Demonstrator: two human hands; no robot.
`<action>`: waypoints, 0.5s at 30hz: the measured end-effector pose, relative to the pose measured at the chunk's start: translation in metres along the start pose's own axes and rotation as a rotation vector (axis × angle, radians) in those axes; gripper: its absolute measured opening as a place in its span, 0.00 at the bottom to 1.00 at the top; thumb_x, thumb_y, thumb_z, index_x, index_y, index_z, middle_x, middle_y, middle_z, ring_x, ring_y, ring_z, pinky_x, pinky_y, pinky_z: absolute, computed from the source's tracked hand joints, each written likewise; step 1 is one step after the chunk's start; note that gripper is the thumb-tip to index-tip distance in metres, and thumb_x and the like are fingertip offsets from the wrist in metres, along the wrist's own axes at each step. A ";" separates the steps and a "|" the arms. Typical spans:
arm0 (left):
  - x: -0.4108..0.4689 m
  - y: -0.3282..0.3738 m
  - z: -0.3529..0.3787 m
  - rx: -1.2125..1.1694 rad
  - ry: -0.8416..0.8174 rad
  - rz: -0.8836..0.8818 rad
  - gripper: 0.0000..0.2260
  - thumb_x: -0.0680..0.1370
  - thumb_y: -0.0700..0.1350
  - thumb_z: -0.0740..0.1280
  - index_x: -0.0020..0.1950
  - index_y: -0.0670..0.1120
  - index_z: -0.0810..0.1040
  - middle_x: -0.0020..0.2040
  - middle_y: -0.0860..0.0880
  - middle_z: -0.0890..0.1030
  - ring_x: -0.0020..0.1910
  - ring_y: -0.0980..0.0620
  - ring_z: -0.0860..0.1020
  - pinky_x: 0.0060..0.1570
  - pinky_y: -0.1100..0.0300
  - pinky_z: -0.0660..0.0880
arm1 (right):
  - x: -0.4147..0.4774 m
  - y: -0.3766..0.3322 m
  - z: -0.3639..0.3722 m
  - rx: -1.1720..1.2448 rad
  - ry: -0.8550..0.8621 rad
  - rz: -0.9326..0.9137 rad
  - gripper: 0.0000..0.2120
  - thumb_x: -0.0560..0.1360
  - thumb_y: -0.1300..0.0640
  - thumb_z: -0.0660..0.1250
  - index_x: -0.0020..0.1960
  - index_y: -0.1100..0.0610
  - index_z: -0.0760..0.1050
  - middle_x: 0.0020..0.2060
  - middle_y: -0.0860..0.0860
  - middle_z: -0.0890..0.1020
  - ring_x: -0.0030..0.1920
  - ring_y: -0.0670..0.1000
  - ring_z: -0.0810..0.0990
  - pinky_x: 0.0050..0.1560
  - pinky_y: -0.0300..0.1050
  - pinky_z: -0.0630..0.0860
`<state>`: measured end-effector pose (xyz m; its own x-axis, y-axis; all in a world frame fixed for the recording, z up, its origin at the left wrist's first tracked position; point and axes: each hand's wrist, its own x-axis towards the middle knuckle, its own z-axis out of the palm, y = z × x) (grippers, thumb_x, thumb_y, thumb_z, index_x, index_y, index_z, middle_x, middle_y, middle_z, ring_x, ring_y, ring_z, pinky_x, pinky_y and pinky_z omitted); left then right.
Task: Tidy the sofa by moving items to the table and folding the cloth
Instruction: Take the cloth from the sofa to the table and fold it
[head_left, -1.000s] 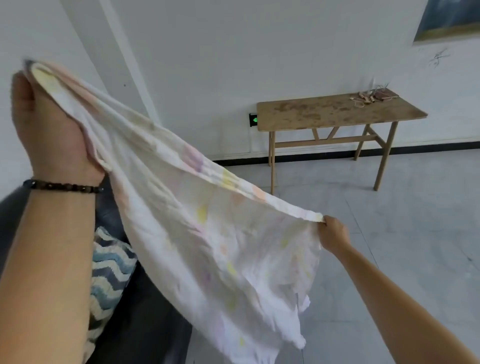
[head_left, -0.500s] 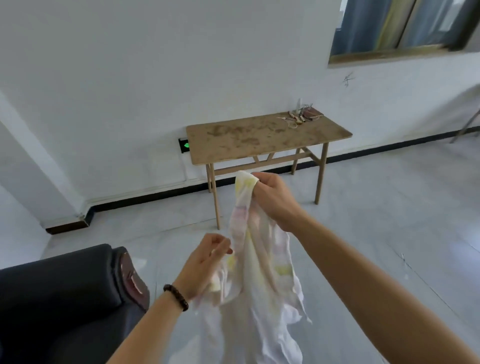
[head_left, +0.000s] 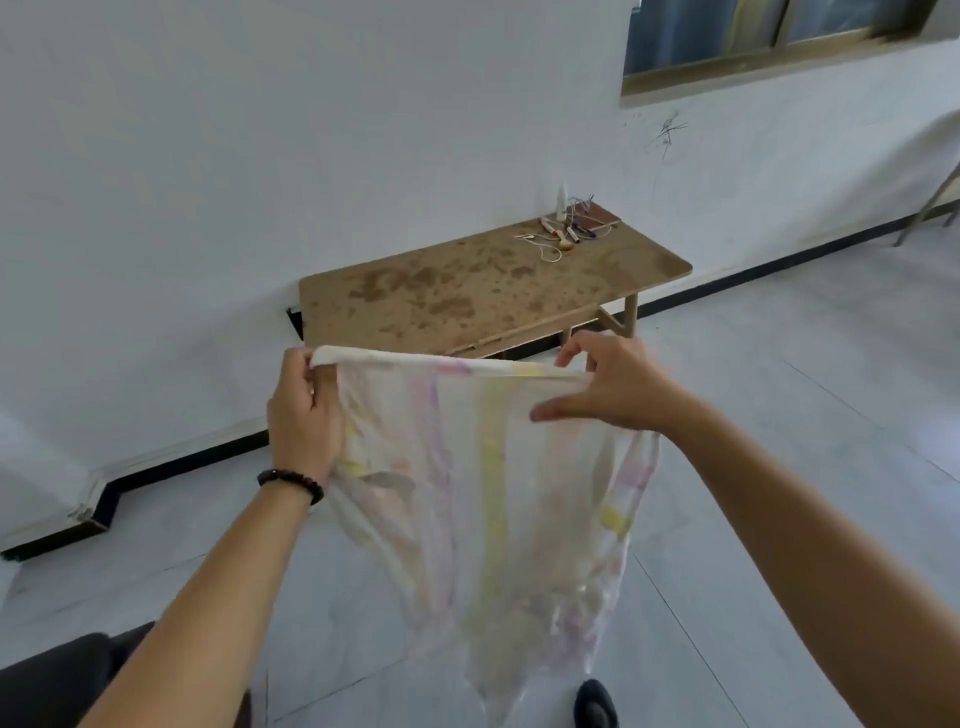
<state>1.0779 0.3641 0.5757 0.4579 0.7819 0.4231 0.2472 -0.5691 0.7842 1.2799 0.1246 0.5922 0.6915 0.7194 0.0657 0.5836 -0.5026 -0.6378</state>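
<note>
Left hand (head_left: 304, 410) pinches one top corner of thin white pastel-streaked cloth (head_left: 493, 493), right hand (head_left: 618, 387) pinches other. Cloth hangs mid-air, before stained brown wooden surface (head_left: 467, 291). Advice: keep top edge taut, level; let wrinkles drop; bring corners together squarely; hem off grey tiled floor (head_left: 805, 467).

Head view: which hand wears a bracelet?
The left hand, gripping the cloth's top edge; a dark beaded bracelet circles its wrist, while the right hand's wrist is bare.
</note>
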 end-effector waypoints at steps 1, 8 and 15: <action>0.023 0.009 0.006 0.072 0.043 0.061 0.07 0.83 0.44 0.58 0.49 0.41 0.71 0.33 0.52 0.71 0.31 0.51 0.70 0.34 0.54 0.66 | 0.019 0.010 -0.003 -0.119 -0.134 -0.033 0.26 0.59 0.36 0.81 0.50 0.46 0.76 0.39 0.40 0.76 0.41 0.41 0.74 0.36 0.36 0.67; 0.169 0.068 0.042 0.142 0.339 0.289 0.09 0.81 0.42 0.57 0.42 0.54 0.69 0.30 0.53 0.68 0.28 0.60 0.70 0.29 0.63 0.63 | 0.190 0.048 -0.008 -0.369 -0.142 0.023 0.18 0.78 0.38 0.63 0.50 0.54 0.77 0.34 0.48 0.75 0.41 0.54 0.78 0.38 0.46 0.70; 0.313 0.039 0.042 0.148 0.472 0.338 0.09 0.81 0.47 0.55 0.41 0.57 0.63 0.30 0.60 0.71 0.29 0.64 0.70 0.31 0.66 0.62 | 0.336 0.037 -0.001 0.042 -0.215 0.130 0.27 0.78 0.33 0.59 0.59 0.54 0.81 0.52 0.53 0.83 0.53 0.57 0.81 0.55 0.51 0.76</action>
<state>1.2665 0.5764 0.7195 0.1115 0.5609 0.8203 0.2858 -0.8087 0.5141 1.5349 0.3470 0.5915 0.6505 0.7378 -0.1804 0.4746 -0.5803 -0.6619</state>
